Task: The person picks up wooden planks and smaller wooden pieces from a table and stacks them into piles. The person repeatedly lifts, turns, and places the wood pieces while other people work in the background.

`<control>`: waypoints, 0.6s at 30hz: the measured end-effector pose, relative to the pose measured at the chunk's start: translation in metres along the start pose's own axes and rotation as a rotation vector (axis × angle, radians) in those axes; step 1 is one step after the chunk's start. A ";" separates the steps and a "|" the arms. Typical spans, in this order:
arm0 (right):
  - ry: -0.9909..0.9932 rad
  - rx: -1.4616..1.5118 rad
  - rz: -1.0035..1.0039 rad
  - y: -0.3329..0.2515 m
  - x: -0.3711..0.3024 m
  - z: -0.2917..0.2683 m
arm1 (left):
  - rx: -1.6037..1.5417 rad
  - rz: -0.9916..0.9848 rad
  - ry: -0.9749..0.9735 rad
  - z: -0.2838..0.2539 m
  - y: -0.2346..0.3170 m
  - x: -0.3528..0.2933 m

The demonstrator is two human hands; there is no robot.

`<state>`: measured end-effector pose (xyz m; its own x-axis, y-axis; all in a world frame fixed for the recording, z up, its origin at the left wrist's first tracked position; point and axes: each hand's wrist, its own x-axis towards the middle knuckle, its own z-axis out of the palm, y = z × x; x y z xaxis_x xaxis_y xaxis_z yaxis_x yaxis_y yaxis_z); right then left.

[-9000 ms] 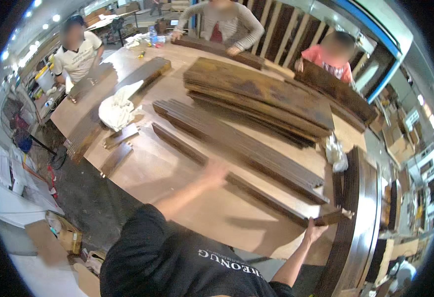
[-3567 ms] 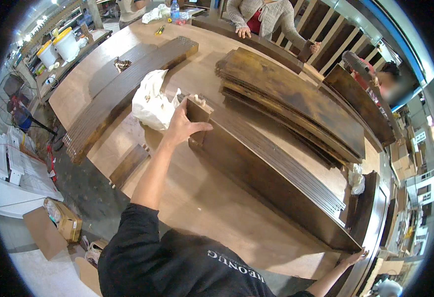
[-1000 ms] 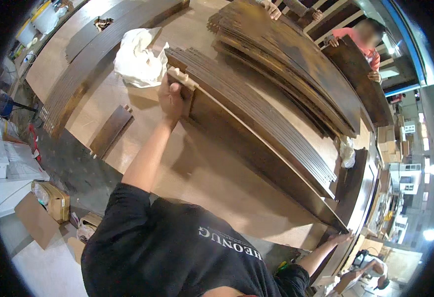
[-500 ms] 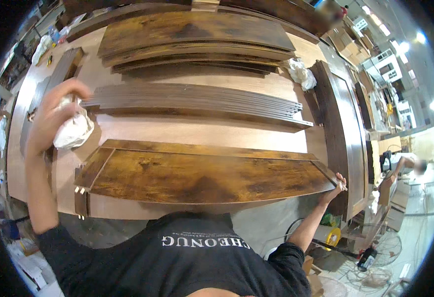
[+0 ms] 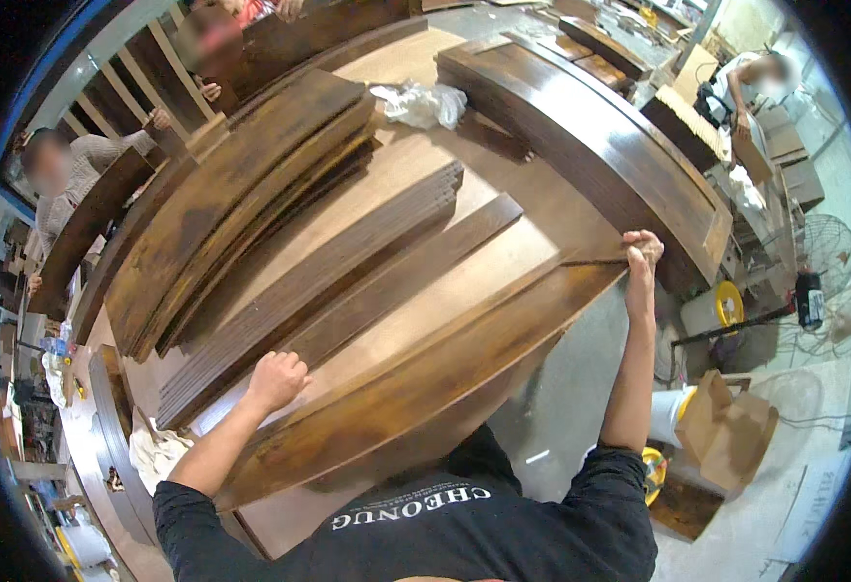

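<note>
My right hand (image 5: 643, 248) is closed around the right end of a long brown wooden panel (image 5: 425, 383), which is tilted along the near side of the table. My left hand (image 5: 278, 380) is curled, with its knuckles up, over the near end of a narrow dark board (image 5: 416, 269). Its fingertips are hidden, and whether it grips anything does not show. Beside that board is a stack of grooved narrow rails (image 5: 338, 262). Below my left forearm is a crumpled white cloth (image 5: 159, 449).
Wide brown boards (image 5: 241, 204) are stacked farther back. A long framed panel (image 5: 590, 136) lies at the right, near a clear plastic bag (image 5: 425, 105). Several people work beyond the table. An open cardboard box (image 5: 726, 427) and a fan (image 5: 823, 254) stand right.
The view has swung right and the table appears rotated. My left hand has moved from the white cloth toward the narrow boards. My right hand still grips the panel, which is now tilted more.
</note>
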<state>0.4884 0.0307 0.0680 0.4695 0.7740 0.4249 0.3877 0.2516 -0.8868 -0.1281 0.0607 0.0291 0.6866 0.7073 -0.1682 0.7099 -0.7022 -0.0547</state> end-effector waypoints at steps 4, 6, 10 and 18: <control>0.020 0.098 0.044 -0.017 -0.002 0.010 | -0.061 -0.195 0.037 -0.002 0.021 0.002; 0.055 0.039 0.104 -0.024 -0.002 0.012 | -0.044 -0.277 -0.019 0.015 0.017 0.008; 0.100 -0.172 0.049 -0.015 0.015 0.029 | -0.259 -0.290 -0.188 -0.017 0.001 0.016; 0.000 0.192 0.257 -0.044 0.042 0.062 | -0.213 -0.218 0.262 -0.182 0.004 -0.012</control>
<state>0.4415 0.0884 0.1137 0.5324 0.8266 0.1825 0.1000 0.1527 -0.9832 -0.1053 0.0643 0.2098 0.5136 0.8540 0.0830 0.8410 -0.5202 0.1486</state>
